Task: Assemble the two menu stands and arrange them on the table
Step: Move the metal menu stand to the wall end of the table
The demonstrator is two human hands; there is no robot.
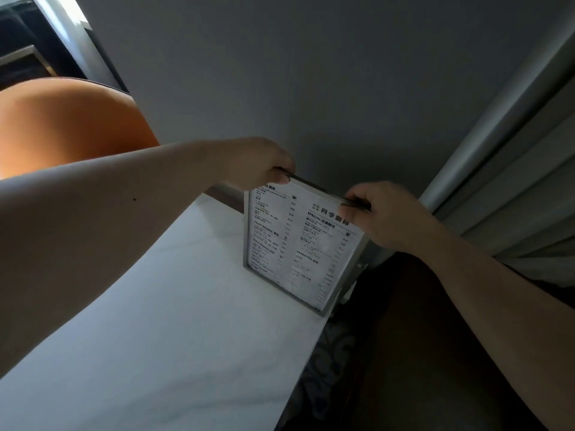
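Observation:
One menu stand [298,247] stands upright on the white marble table [174,331], near its far right edge and close to the grey wall. It is a clear frame with a printed white menu sheet inside. My left hand [258,164] pinches the stand's top left corner. At the top right corner, my right hand [382,213] grips the upper edge between thumb and fingers. The stand's base rests on the tabletop. A second menu stand is not in view.
An orange chair back [68,126] rises beyond the table at the left. The grey wall [311,73] is right behind the stand. A grey frame with slats [504,169] runs along the right. Dark patterned floor [329,362] lies below the table's right edge.

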